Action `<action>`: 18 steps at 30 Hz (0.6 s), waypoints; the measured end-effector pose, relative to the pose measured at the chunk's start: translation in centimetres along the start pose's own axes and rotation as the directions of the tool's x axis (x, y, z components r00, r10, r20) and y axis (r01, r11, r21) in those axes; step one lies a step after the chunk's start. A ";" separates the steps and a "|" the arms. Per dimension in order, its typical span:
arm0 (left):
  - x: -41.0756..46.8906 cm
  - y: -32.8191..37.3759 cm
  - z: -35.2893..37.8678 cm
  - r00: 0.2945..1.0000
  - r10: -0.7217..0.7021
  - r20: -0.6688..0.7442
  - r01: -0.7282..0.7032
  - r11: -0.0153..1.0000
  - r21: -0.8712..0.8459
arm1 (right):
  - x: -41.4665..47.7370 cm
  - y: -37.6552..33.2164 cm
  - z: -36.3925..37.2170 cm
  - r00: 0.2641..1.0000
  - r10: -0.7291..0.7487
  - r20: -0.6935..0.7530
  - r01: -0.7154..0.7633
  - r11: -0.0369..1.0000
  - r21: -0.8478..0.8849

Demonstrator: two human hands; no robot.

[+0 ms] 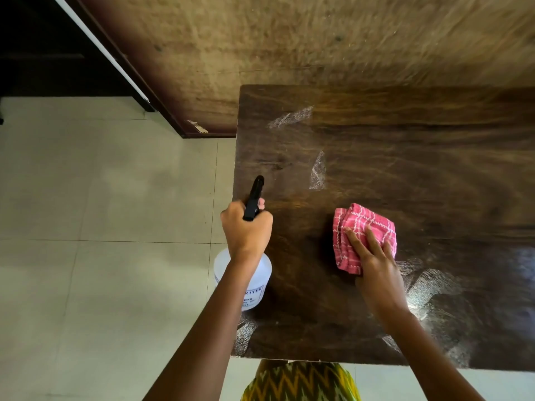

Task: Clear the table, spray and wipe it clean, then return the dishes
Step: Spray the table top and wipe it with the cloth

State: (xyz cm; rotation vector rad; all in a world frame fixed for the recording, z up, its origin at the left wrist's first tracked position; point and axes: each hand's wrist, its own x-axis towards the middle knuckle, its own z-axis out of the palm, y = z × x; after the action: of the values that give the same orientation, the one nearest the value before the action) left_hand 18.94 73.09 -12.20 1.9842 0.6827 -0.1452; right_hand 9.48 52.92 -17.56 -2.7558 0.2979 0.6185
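Observation:
A dark wooden table (405, 157) fills the right half of the view, with wet spray patches on it. My left hand (246, 227) grips a clear spray bottle (257, 285) by its black nozzle head, held over the table's left edge. A folded pink checked cloth (364, 227) lies on the table near the front. My right hand (373, 261) presses flat on the cloth with straight fingers.
Pale floor tiles (101, 227) lie to the left of the table. A wooden wall panel (289, 39) stands behind the table, and a dark door frame (121, 68) runs diagonally at the upper left. No dishes are in view.

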 end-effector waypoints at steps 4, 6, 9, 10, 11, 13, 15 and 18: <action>1.2 0.6 0.1 1.000 0.010 -0.001 -0.010 1.000 -0.028 | 0.3 -0.5 0.5 1.000 -0.007 -0.015 0.007 1.000 -0.004; 1.5 0.3 0.0 1.000 0.021 -0.004 -0.021 0.999 -0.030 | 0.5 -0.7 0.7 0.999 -0.013 -0.029 0.013 1.000 -0.002; 1.4 -0.3 -0.5 0.999 0.029 -0.015 -0.030 0.999 -0.046 | 1.0 -1.0 0.7 0.999 0.002 -0.046 -0.001 1.000 0.015; 1.2 -0.5 -0.8 0.999 0.036 -0.027 -0.037 0.997 -0.062 | 1.1 -1.1 0.4 0.998 0.017 -0.057 -0.015 0.999 0.031; 1.2 -0.6 -1.0 0.998 0.046 -0.041 -0.049 0.995 -0.087 | 1.4 -1.2 0.1 0.997 0.036 -0.068 -0.032 0.998 0.055; 1.4 -0.9 -1.5 0.992 0.098 -0.082 -0.108 0.985 -0.133 | 2.6 -1.5 -0.6 0.992 0.081 -0.098 -0.069 0.991 0.118; 1.9 -1.2 -1.8 0.972 0.197 -0.128 -0.213 0.967 -0.136 | 5.1 -2.1 -1.1 0.984 0.127 -0.125 -0.108 0.983 0.150; 2.5 -1.2 -1.9 0.944 0.294 -0.149 -0.317 0.935 -0.160 | 10.1 -4.6 -1.2 0.982 0.158 -0.101 -0.140 0.975 0.170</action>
State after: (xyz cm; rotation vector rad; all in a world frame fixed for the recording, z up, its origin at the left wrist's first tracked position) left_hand 20.05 76.11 -13.10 1.9051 0.4374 0.2236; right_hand 20.15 55.44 -19.87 -2.6318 0.5601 0.4514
